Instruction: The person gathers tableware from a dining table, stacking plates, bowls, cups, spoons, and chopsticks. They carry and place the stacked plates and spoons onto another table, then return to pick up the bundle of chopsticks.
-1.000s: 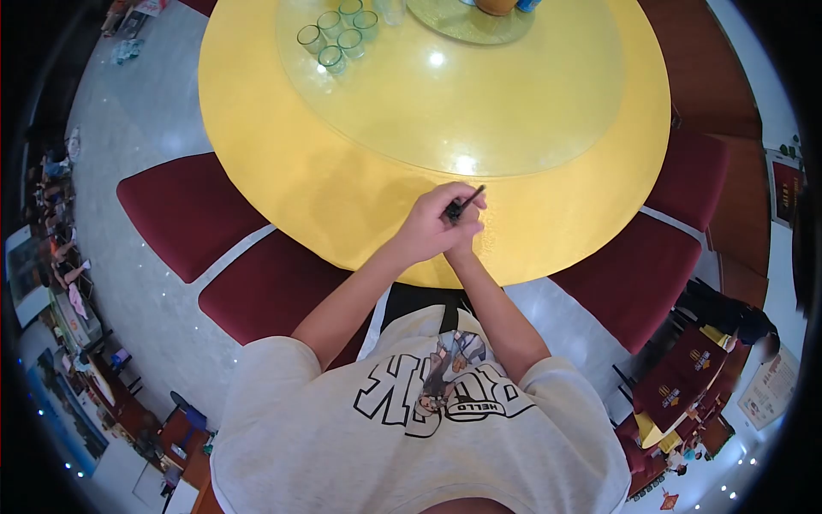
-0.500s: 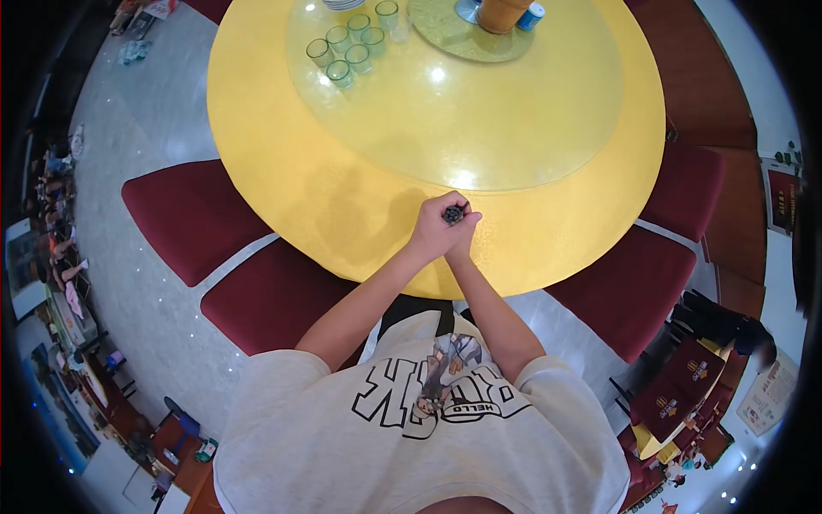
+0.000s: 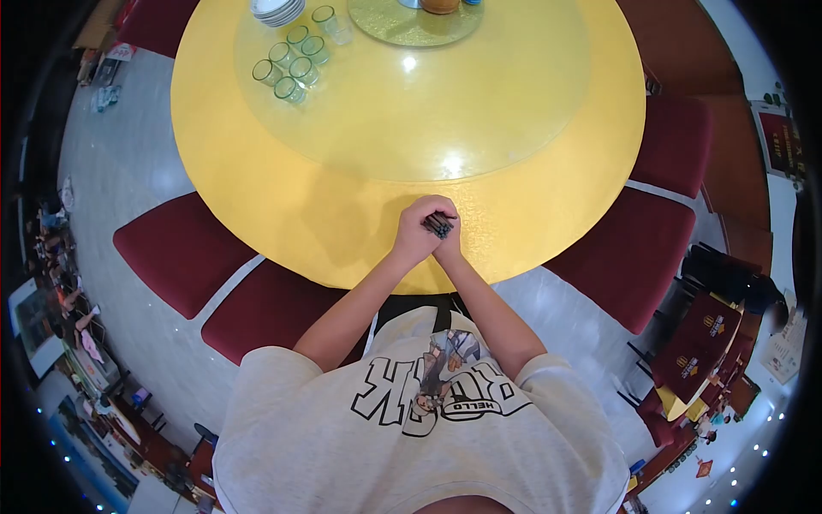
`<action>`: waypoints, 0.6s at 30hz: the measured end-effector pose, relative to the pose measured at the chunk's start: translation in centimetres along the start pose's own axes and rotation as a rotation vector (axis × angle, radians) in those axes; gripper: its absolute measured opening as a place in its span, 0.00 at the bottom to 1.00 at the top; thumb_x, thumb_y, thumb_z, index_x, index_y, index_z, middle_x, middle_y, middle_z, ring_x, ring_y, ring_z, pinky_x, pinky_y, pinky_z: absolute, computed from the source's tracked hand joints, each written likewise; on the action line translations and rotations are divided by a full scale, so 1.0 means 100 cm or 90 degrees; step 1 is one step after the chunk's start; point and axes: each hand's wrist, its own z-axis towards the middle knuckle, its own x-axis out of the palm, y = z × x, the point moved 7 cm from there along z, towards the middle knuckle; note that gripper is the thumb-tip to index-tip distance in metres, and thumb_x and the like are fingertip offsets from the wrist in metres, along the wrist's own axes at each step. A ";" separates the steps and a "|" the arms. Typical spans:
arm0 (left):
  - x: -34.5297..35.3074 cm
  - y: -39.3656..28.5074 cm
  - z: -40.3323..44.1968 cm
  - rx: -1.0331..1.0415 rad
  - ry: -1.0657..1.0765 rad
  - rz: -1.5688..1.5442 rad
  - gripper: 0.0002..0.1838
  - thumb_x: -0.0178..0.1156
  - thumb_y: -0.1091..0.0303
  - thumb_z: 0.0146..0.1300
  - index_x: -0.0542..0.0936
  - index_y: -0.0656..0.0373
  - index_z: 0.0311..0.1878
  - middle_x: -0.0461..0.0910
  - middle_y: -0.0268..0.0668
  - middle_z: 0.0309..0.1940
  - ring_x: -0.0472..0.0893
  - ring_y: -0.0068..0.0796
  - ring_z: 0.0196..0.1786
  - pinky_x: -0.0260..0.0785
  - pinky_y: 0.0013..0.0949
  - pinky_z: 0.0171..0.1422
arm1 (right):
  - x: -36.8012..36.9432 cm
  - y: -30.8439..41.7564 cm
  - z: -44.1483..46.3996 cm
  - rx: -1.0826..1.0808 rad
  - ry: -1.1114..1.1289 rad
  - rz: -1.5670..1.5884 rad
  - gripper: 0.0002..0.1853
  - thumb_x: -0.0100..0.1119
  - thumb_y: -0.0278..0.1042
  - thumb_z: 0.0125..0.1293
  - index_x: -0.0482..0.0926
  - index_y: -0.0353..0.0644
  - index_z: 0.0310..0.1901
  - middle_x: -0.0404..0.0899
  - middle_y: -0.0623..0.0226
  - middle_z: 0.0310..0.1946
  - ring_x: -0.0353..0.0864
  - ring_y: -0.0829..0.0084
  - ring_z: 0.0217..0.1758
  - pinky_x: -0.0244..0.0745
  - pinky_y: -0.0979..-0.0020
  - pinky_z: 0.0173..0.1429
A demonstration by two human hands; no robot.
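A bundle of dark chopsticks (image 3: pixel 438 226) is clasped between my two hands over the near edge of the yellow round table (image 3: pixel 342 248). Only the bunched ends show, pointing up toward the camera; their lengths are hidden by my palms. My left hand (image 3: pixel 415 230) curls around the bundle from the left, fingers over its far side. Against its right side presses my right hand (image 3: pixel 450 243), partly covered by the left.
On the glass turntable (image 3: pixel 479 111) stand several green-rimmed glasses (image 3: pixel 301 70), a stack of white plates (image 3: pixel 276 8) and a round glass tray (image 3: pixel 385 30) with a brown pot (image 3: pixel 440 5). Dark red chairs (image 3: pixel 184 248) surround the table. A person in dark clothing (image 3: pixel 728 278) is at the right.
The view has shifted, so the glasses and tray sit further left and the tray is cut off more. Both hands still clasp the chopsticks, whose ends now tilt more toward the lower right.
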 end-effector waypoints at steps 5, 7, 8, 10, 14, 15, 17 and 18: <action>-0.002 -0.001 -0.001 -0.008 -0.021 0.015 0.08 0.63 0.85 0.48 0.76 0.64 0.31 0.81 0.38 0.32 0.80 0.33 0.37 0.73 0.30 0.45 | 0.013 0.041 0.005 -0.124 0.065 -0.175 0.09 0.54 0.30 0.65 0.78 0.39 0.45 0.82 0.64 0.36 0.82 0.68 0.40 0.77 0.69 0.45; -0.004 -0.001 0.000 -0.042 -0.050 0.001 0.08 0.65 0.84 0.49 0.76 0.64 0.31 0.81 0.38 0.31 0.80 0.33 0.36 0.72 0.31 0.44 | 0.016 0.050 0.000 -0.165 0.095 -0.251 0.10 0.56 0.28 0.64 0.79 0.39 0.46 0.82 0.62 0.37 0.83 0.65 0.41 0.77 0.68 0.46; -0.004 -0.001 0.001 -0.069 -0.049 0.010 0.08 0.67 0.82 0.50 0.76 0.64 0.31 0.80 0.37 0.29 0.79 0.32 0.35 0.71 0.31 0.42 | 0.016 0.055 -0.003 -0.183 0.111 -0.291 0.11 0.57 0.27 0.63 0.79 0.39 0.47 0.83 0.61 0.38 0.83 0.64 0.41 0.77 0.68 0.46; -0.001 0.007 0.000 -0.103 -0.052 0.014 0.09 0.69 0.80 0.50 0.76 0.63 0.30 0.79 0.36 0.27 0.78 0.31 0.33 0.71 0.30 0.40 | -0.006 0.000 -0.004 -0.098 0.114 -0.143 0.10 0.57 0.29 0.64 0.79 0.40 0.46 0.83 0.61 0.38 0.83 0.66 0.41 0.77 0.67 0.46; 0.005 0.024 -0.002 -0.056 -0.058 0.037 0.08 0.69 0.78 0.53 0.77 0.63 0.31 0.77 0.34 0.26 0.76 0.24 0.32 0.70 0.28 0.39 | -0.028 -0.112 0.000 0.216 0.094 0.468 0.09 0.55 0.38 0.68 0.79 0.42 0.42 0.82 0.64 0.36 0.80 0.72 0.39 0.77 0.67 0.45; 0.008 0.025 -0.002 -0.036 -0.036 0.068 0.06 0.66 0.80 0.57 0.77 0.63 0.33 0.77 0.32 0.27 0.75 0.18 0.33 0.71 0.26 0.40 | -0.034 -0.121 -0.003 0.222 0.098 0.465 0.09 0.55 0.38 0.68 0.79 0.42 0.42 0.82 0.64 0.36 0.80 0.72 0.39 0.77 0.67 0.45; 0.010 0.035 -0.001 -0.084 -0.045 0.064 0.07 0.67 0.80 0.56 0.77 0.64 0.33 0.78 0.31 0.27 0.75 0.17 0.32 0.71 0.26 0.39 | -0.033 -0.108 0.004 0.200 0.135 0.311 0.11 0.57 0.41 0.67 0.79 0.43 0.43 0.82 0.63 0.37 0.80 0.71 0.40 0.78 0.66 0.46; 0.011 0.042 0.000 -0.129 -0.048 0.061 0.07 0.68 0.80 0.55 0.77 0.64 0.32 0.78 0.31 0.27 0.75 0.17 0.32 0.71 0.26 0.38 | -0.031 -0.101 0.007 0.186 0.154 0.236 0.12 0.57 0.42 0.67 0.79 0.44 0.43 0.82 0.62 0.37 0.80 0.70 0.40 0.78 0.66 0.46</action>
